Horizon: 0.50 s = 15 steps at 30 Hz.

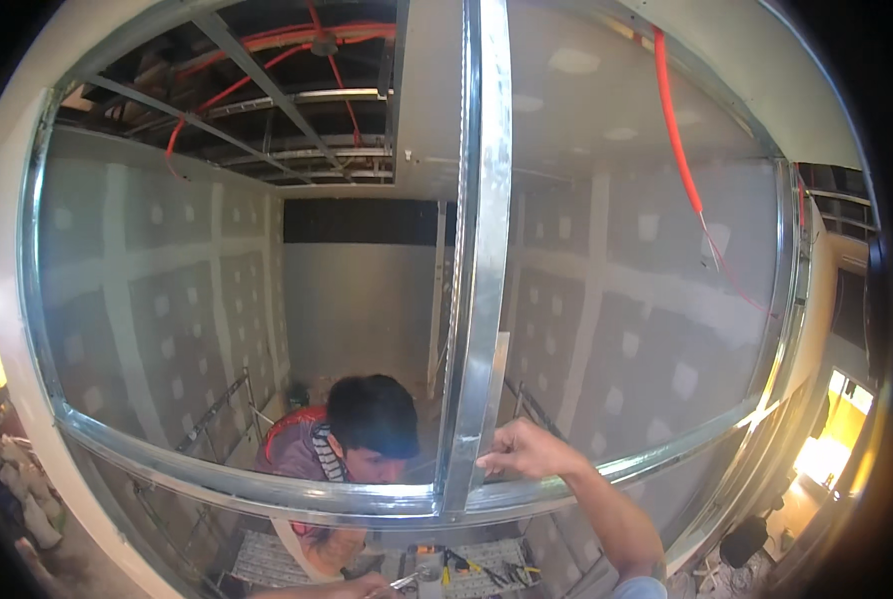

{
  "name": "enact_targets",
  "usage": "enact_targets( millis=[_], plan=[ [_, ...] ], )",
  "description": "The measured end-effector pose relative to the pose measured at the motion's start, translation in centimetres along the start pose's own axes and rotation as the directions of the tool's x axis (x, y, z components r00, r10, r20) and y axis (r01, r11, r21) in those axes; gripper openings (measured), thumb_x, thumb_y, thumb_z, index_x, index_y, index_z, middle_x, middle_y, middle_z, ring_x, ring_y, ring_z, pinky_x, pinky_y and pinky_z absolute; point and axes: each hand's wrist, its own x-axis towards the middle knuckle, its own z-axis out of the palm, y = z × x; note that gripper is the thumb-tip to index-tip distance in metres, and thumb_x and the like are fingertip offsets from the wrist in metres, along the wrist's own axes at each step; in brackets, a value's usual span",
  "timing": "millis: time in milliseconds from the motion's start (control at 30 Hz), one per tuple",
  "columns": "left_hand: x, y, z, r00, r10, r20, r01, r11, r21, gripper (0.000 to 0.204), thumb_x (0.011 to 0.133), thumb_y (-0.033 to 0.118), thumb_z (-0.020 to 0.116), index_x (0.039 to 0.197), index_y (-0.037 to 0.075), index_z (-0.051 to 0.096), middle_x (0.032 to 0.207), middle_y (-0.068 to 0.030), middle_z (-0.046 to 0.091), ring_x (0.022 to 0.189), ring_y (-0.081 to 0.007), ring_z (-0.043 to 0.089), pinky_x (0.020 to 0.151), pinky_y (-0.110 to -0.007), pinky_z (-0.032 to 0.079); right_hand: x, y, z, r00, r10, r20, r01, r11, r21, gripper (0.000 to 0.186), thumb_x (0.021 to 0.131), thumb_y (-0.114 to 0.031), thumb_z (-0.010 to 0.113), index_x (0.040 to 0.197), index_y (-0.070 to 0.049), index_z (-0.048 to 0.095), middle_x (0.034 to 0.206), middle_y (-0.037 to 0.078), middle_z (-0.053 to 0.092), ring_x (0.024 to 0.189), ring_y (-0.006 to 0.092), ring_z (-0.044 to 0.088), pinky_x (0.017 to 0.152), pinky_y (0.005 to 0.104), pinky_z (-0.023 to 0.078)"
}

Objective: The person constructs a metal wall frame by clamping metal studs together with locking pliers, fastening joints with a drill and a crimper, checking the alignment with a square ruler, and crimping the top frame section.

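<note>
My right hand [526, 451] reaches up from the lower right to the vertical metal stud [476, 240], at its junction with the horizontal metal track [616, 464]. Its fingers are curled against the stud's right side, beside a narrow flat metal piece [496, 379]; what the fingertips pinch is too small to make out. At the bottom edge, my left hand [369, 585], partly cut off, is closed on a shiny metal tool [403, 581]. A co-worker [372, 419] with dark hair leans close behind the track, left of the stud, an arm lowered below it.
A perforated platform [272, 559] below holds several hand tools [466, 567]. Scaffold rails [217, 414] stand along patched plasterboard walls [147, 299]. Orange conduit [671, 110] with loose wires hangs at upper right; an open ceiling grid [252, 75] with cables is at upper left.
</note>
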Motion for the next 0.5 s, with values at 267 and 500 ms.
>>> enact_targets(
  millis=[267,500],
  plan=[
    [-3.0,16.6,-11.3,0.862,0.089,-0.499,0.202,0.842,0.5,0.04,0.106,0.034,0.051,0.131,0.002,0.053,0.114,-0.0251,0.064,0.108,-0.0427,0.063,0.092,-0.048,0.049,0.8,-0.3,-0.9,0.995,0.093,0.03,-0.09,0.99,-0.108,0.031,0.094,-0.026,0.076,0.088,0.004,0.072,0.082,0.012,0.077,0.08,0.0177,0.075,0.071,0.0314,0.057],
    [-1.4,19.8,-17.5,0.691,0.356,-0.629,0.154,0.777,0.61,0.027,0.104,0.02,0.054,0.121,0.0,0.055,0.096,-0.0235,0.067,0.098,-0.043,0.065,0.087,-0.048,0.05,0.9,0.0,-0.7,0.998,0.061,0.031,-0.058,0.994,-0.091,0.032,0.093,-0.027,0.076,0.088,0.004,0.071,0.082,0.012,0.077,0.08,0.0176,0.075,0.07,0.0311,0.056]
  ],
)
